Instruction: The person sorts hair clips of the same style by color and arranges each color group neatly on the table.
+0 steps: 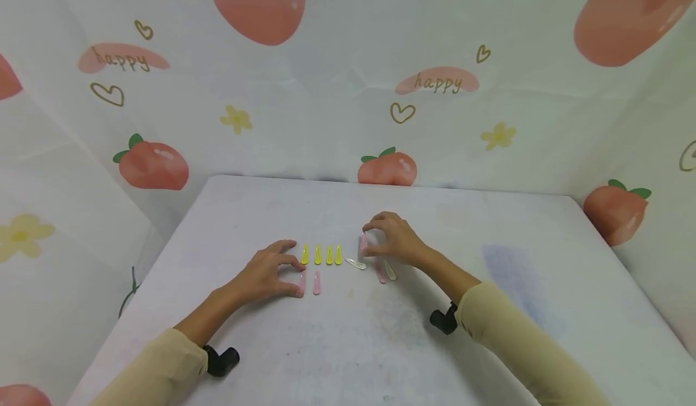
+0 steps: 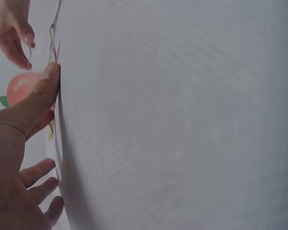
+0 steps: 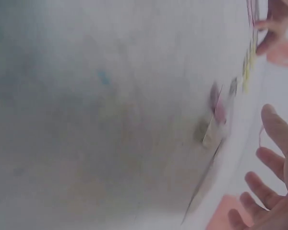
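Observation:
My left hand point(image 1: 265, 278) pinches a pink snap hair clip point(image 1: 301, 280) lengthwise on the table, thumb at its near end and index finger at its far end. Just right of it lies a second pink hair clip point(image 1: 317, 283). Several yellow hair clips point(image 1: 318, 255) stand in a row behind these. My right hand point(image 1: 396, 241) holds another pink hair clip point(image 1: 364, 241) upright between thumb and index finger; the right wrist view has it raised off the table. Below that hand are a white hair clip point(image 1: 390, 270) and a pink hair clip point(image 1: 381, 274).
Another white hair clip point(image 1: 356, 264) lies slantwise between the yellow row and my right hand. All rest on a white-covered table point(image 1: 348, 345). A peach-print cloth point(image 1: 326, 104) hangs behind it. Black wrist devices point(image 1: 222, 362) sit below both forearms.

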`<state>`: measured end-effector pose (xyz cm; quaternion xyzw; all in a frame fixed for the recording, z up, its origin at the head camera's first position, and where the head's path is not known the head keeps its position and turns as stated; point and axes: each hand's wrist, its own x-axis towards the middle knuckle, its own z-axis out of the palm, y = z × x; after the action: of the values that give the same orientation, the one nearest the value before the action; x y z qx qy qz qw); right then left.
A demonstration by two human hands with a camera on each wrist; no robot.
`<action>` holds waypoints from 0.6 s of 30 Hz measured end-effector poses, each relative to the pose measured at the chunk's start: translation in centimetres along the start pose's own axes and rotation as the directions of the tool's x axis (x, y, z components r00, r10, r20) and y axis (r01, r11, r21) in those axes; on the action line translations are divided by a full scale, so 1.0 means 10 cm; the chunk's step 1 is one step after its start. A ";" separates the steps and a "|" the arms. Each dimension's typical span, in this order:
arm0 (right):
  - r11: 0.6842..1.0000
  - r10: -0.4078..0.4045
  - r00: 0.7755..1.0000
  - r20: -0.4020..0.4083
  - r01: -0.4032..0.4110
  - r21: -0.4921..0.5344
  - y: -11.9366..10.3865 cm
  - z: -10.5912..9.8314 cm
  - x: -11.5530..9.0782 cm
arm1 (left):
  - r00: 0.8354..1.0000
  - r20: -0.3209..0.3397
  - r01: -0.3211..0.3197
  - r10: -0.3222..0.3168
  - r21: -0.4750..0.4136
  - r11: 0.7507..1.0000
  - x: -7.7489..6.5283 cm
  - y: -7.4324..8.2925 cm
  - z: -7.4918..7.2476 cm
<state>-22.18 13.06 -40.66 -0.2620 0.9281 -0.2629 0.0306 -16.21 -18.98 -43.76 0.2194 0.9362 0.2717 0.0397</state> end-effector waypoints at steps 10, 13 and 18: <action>0.996 -0.089 0.993 0.079 0.090 -0.020 -0.27 0.20 -0.11 | 1.000 0.000 0.002 -0.002 0.006 1.000 0.00 0.01 -0.01; 0.993 -0.111 0.990 0.088 0.113 -0.027 -0.35 0.28 -0.12 | 1.000 0.002 0.007 -0.007 0.004 1.000 -0.01 0.02 -0.01; 0.989 -0.126 0.988 0.095 0.132 -0.064 -0.45 0.36 -0.13 | 1.000 0.011 0.016 -0.016 0.002 1.000 0.00 0.03 -0.02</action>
<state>-18.17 8.71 -41.61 -0.3339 0.9156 -0.2193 0.0463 -16.09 -18.86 -43.46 0.2136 0.9380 0.2691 0.0469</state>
